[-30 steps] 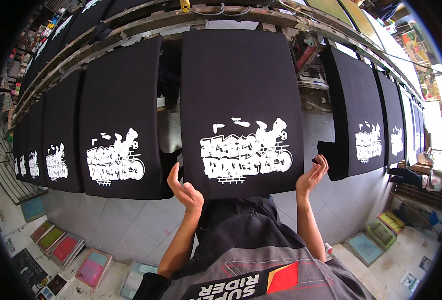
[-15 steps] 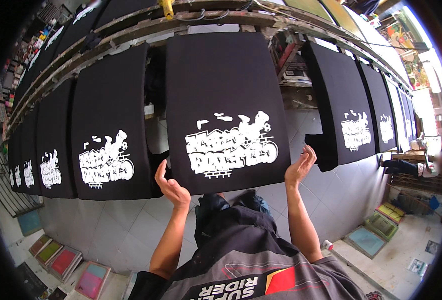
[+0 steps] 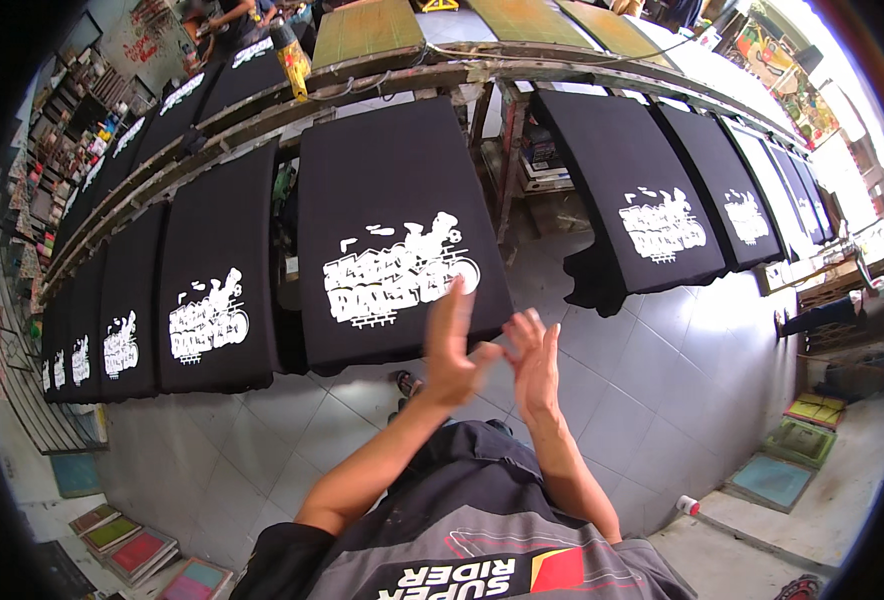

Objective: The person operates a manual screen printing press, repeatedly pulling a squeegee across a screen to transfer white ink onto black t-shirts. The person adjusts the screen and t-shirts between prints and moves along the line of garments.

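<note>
A black T-shirt (image 3: 382,170) lies stretched flat over a board straight in front of me, with a white graphic print (image 3: 387,282) on its lower half. My left hand (image 3: 452,350) is raised at the shirt's near right part, its fingers stretched and somewhat blurred, covering a bit of the print's edge. Close beside it, my right hand (image 3: 534,372) is up over the floor, just off the shirt's right corner, fingers straight. Both hands are empty. The thumbs come near each other; whether the hands touch I cannot tell.
More printed black shirts on boards stand in a row, one to the left (image 3: 220,210) and one to the right (image 3: 617,145). A wooden rail (image 3: 382,85) runs behind them, with a yellow tool (image 3: 290,60) on it. Framed screens (image 3: 772,480) lie by the wall.
Both hands have left the shirt's two sides and come together near its right corner. My view has shifted right, so the shirt sits further left.
</note>
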`<state>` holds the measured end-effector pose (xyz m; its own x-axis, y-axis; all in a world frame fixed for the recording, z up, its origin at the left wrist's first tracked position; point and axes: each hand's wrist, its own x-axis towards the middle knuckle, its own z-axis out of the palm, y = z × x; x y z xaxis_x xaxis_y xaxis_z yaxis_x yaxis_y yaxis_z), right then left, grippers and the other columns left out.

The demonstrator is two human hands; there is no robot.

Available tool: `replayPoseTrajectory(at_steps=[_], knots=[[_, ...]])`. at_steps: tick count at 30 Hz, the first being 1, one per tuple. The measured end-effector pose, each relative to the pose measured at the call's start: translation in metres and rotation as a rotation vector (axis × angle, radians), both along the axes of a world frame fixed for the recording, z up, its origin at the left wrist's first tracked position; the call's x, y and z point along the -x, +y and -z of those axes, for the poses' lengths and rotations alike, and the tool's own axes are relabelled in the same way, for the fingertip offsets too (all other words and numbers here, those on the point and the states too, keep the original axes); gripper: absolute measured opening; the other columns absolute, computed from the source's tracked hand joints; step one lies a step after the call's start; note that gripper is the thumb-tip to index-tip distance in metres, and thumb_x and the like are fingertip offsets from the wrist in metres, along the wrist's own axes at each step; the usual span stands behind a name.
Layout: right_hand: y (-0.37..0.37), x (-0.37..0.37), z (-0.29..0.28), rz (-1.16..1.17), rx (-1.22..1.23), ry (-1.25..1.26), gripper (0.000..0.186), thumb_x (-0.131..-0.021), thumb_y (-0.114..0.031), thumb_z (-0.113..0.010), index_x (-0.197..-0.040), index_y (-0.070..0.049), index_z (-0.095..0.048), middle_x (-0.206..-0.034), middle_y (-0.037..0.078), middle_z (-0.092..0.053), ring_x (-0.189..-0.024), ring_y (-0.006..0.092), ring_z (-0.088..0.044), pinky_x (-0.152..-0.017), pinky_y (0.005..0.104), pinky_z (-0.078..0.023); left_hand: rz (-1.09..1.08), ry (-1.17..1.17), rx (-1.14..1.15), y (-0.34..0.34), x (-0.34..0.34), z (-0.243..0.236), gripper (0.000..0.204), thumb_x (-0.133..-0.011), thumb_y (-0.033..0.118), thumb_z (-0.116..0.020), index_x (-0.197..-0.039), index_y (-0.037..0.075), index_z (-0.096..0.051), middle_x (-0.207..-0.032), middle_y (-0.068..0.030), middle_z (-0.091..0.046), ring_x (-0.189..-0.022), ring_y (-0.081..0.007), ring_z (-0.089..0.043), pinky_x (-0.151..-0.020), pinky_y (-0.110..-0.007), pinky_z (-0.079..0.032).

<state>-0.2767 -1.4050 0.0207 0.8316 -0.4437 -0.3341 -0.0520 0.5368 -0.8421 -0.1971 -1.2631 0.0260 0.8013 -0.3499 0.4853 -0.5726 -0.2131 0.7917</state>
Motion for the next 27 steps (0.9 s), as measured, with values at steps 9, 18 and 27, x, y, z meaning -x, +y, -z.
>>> replayPoseTrajectory(at_steps=[9, 18, 27], knots=[[-0.081, 0.144, -0.083, 0.297, -0.686, -0.333, 0.058, -0.109, -0.056, -0.056, -0.137, -0.005, -0.064, -0.130, 0.016, -0.060, -0.120, 0.0374, -0.056, -0.108, 0.0548, -0.043, 0.586, -0.076, -0.255, -0.142, 0.228, 0.015, 0.128, -0.097, 0.082, -0.053, -0.170, -0.009, -0.001, -0.176, -0.0377, -0.004, -0.166, -0.0503, 0.003, -0.132, -0.064, -0.003], [-0.198, 0.287, 0.144, 0.143, 0.111, -0.235, 0.056, -0.119, -0.033, -0.032, -0.149, 0.007, -0.056, -0.142, 0.021, -0.067, -0.125, 0.0284, -0.069, -0.107, 0.0399, -0.058, 1.019, -0.195, -0.266, -0.234, 0.257, 0.061, 0.097, -0.101, 0.081, -0.044, -0.175, 0.022, -0.024, -0.181, -0.0156, -0.018, -0.167, -0.0410, -0.016, -0.133, -0.063, -0.013], [-0.187, 0.374, 0.022, 0.301, -0.426, -0.395, 0.108, -0.105, -0.084, -0.022, -0.169, 0.003, -0.025, -0.174, 0.023, -0.029, -0.158, 0.0359, -0.037, -0.130, 0.0474, -0.029, 1.247, -0.443, -0.220, -0.305, 0.290, 0.079, 0.091, -0.102, 0.078, -0.046, -0.173, 0.023, -0.031, -0.179, -0.0196, -0.023, -0.164, -0.0422, -0.024, -0.130, -0.065, -0.021]])
